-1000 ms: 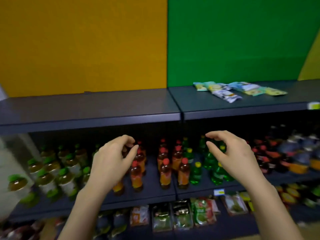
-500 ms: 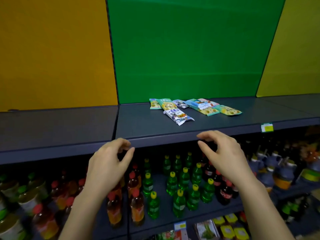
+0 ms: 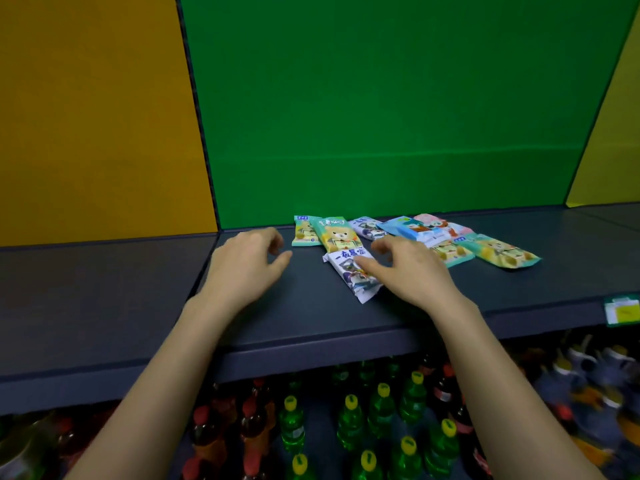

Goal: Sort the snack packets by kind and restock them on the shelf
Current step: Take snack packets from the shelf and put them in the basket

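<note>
Now, setting: a person stands at a dark grey shelf [image 3: 311,327] backed by green and orange wall panels.
Left hand: the left hand [image 3: 247,268] hovers over bare shelf just left of the packets, fingers loosely curled and apart, holding nothing.
Right hand: the right hand [image 3: 412,271] lies partly over the white packet [image 3: 349,271], fingers spread and bent; its thumb rests on the wrapper, but no pinch has closed.
Task items: snack packets lie loose in a ragged row at the back of the shelf.
Left of row: a yellow-green bear packet [image 3: 337,233] overlaps a teal-edged packet [image 3: 303,232].
Middle: the white packet with dark lettering sits nearest the front edge, angled.
Right of row: a blue packet [image 3: 410,230] and a pink packet [image 3: 438,223] are piled together, with another bear packet [image 3: 505,254] farthest right.
Judged stage: sorting looks barely begun, since kinds remain mixed.
Risk one: the glossy wrappers may slip, so a thumb press without a proper pinch could push the white packet forward and off the edge.
Risk two: lifting one overlapped packet may drag its neighbour askew.
Risk three: similar bear designs could be mistaken for one kind.
Lower shelf contents: green bottles with yellow caps [image 3: 381,410] and reddish bottles with red caps [image 3: 249,417] stand below.
Price tag: a label [image 3: 621,310] hangs on the shelf edge at right; its print is unreadable.
</note>
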`<action>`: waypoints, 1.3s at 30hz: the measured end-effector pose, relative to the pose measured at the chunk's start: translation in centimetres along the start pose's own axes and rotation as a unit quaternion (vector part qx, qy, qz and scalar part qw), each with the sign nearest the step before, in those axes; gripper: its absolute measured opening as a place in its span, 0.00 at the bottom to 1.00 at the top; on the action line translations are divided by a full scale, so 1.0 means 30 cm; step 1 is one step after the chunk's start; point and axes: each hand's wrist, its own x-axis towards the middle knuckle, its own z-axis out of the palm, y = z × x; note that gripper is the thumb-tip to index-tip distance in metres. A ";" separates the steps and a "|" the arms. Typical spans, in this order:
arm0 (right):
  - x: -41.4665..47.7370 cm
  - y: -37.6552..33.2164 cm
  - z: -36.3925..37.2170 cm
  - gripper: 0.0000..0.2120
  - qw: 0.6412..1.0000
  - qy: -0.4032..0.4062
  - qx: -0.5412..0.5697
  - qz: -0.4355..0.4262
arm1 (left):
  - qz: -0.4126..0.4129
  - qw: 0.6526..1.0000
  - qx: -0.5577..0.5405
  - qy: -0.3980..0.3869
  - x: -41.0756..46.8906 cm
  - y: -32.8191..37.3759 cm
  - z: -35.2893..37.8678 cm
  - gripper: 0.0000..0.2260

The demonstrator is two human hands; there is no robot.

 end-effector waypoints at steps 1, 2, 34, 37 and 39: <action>0.034 -0.004 0.011 0.22 0.999 -0.025 -0.017 0.016 | 0.002 1.000 0.009 -0.014 0.045 0.009 0.017 0.11; 0.062 -0.009 0.025 0.25 0.997 -0.054 -0.040 0.033 | 0.001 0.999 0.017 -0.027 0.087 0.017 0.035 0.11; 0.306 0.266 -0.008 0.20 0.953 -0.034 0.302 0.004 | -0.275 0.865 -0.408 -0.102 0.360 0.161 0.218 0.10; 0.289 0.186 0.011 0.18 0.940 -0.056 0.335 -0.036 | -0.282 0.833 -0.476 -0.024 0.229 0.121 0.103 0.11; 0.264 0.110 0.034 0.15 0.927 -0.079 0.359 -0.075 | -0.291 0.812 -0.504 0.043 0.103 0.085 0.031 0.14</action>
